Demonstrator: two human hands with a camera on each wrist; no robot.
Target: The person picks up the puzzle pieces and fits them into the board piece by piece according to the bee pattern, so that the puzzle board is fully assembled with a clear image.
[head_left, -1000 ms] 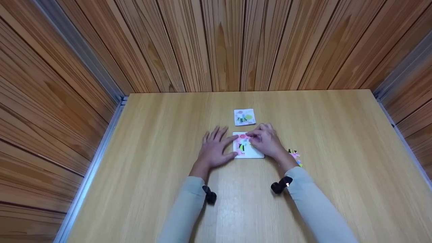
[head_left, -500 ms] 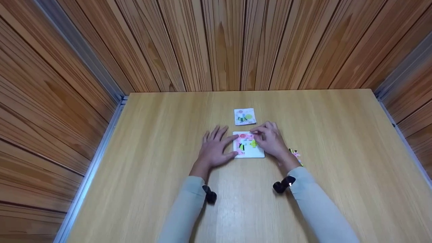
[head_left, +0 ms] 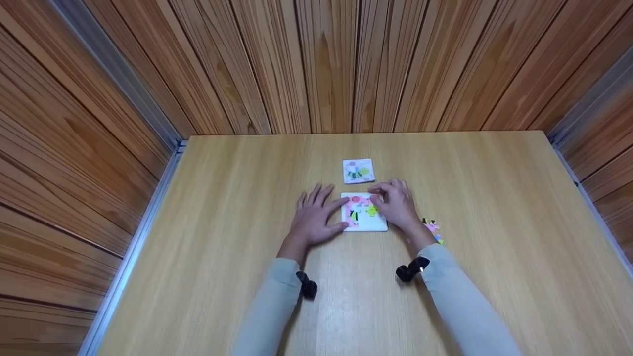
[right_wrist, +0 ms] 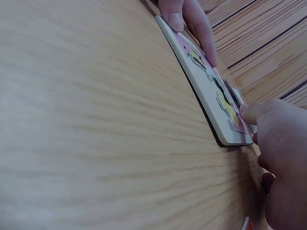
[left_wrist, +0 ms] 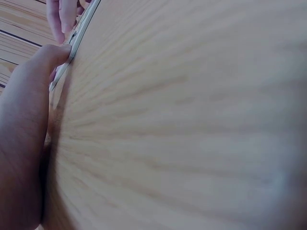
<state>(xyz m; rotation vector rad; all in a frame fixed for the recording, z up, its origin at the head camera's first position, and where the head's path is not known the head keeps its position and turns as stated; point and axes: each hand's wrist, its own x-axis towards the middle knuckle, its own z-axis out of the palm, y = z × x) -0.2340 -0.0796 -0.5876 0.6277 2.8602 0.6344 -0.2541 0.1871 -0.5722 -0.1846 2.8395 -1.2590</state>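
Observation:
A white puzzle board point(head_left: 366, 226) lies flat on the table, with pink, yellow and black pieces along its left and far parts. My left hand point(head_left: 314, 222) is spread beside it, thumb and index finger resting on the board's left edge. Over the far right corner is my right hand point(head_left: 395, 205). In the right wrist view, its thumb touches a pink puzzle piece point(right_wrist: 237, 126) near the board's end. The index fingertip stands apart from the thumb at the far edge, and the other fingers are partly hidden. A yellow piece point(head_left: 372, 210) lies left of the thumb.
Beyond the board lies a square picture card point(head_left: 359, 171) with a bee on it. Several loose puzzle pieces point(head_left: 432, 228) are scattered beside the right wrist, partly covered by the forearm. Wood-panelled walls point(head_left: 326, 64) border the wooden table point(head_left: 237, 198).
My right hand has moved right, from the middle of the board's far edge to its far right corner, uncovering the yellow piece. Its thumb and index finger have parted. My left hand stays put.

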